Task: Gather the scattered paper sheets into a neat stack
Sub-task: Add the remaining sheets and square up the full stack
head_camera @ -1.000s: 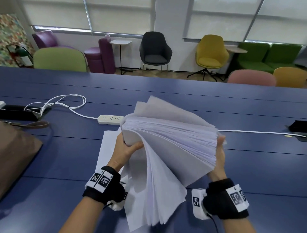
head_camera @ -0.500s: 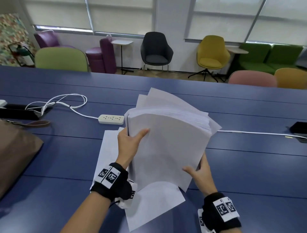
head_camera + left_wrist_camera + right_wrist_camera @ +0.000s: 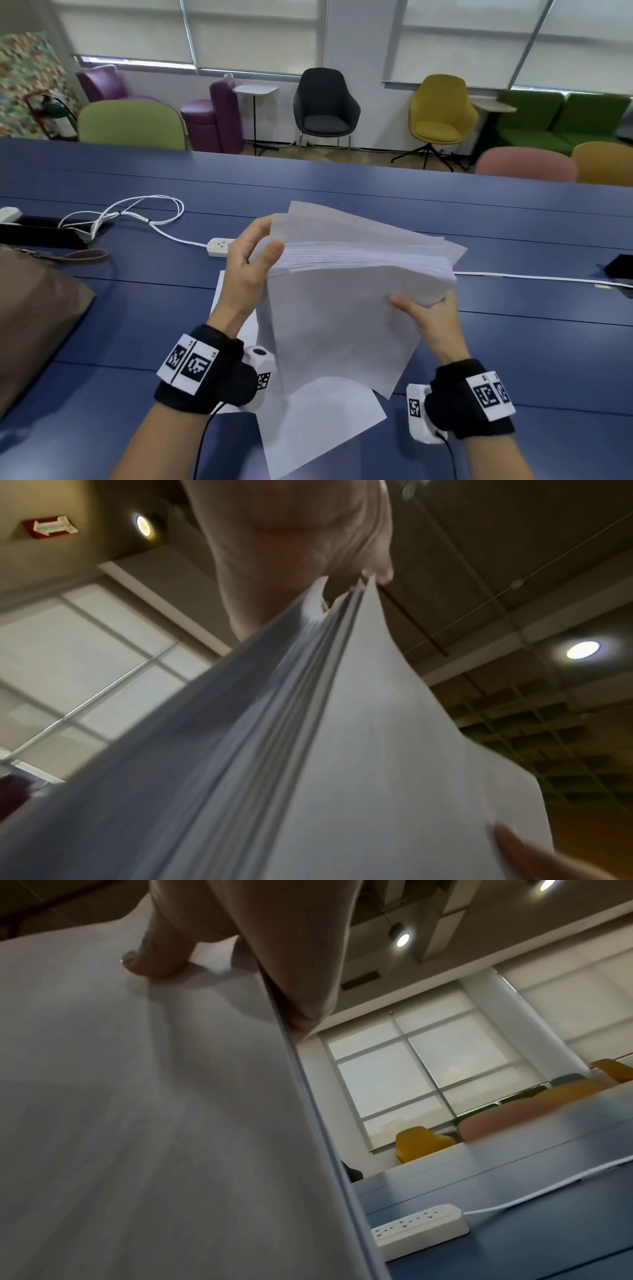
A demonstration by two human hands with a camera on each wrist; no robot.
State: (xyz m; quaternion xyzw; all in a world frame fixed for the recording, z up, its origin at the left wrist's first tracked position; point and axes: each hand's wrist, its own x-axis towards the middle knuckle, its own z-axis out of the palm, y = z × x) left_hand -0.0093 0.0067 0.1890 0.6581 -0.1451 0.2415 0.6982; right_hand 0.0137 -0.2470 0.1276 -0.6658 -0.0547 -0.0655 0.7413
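Note:
A thick bundle of white paper sheets (image 3: 346,308) is held tilted above the blue table (image 3: 513,342), its top edges uneven and a few sheets sticking out at the back. My left hand (image 3: 255,257) grips the bundle's upper left corner, thumb in front and fingers behind. My right hand (image 3: 428,311) holds the right edge, with its thumb (image 3: 150,961) pressed on the front sheet. The left wrist view looks up along the fanned sheet edges (image 3: 274,723) to the left hand (image 3: 294,534). A few loose sheets (image 3: 318,425) lie flat on the table under the bundle.
A white power strip (image 3: 219,247) with a coiled white cable (image 3: 137,212) lies behind the left hand. A brown bag (image 3: 30,315) sits at the left, and a dark device (image 3: 620,265) at the right edge. Chairs stand beyond the table's far side.
The fanned, drooping sheets have closed into one bundle. My left hand moved up to the top left corner; my right hand came up from the bottom edge to the right edge.

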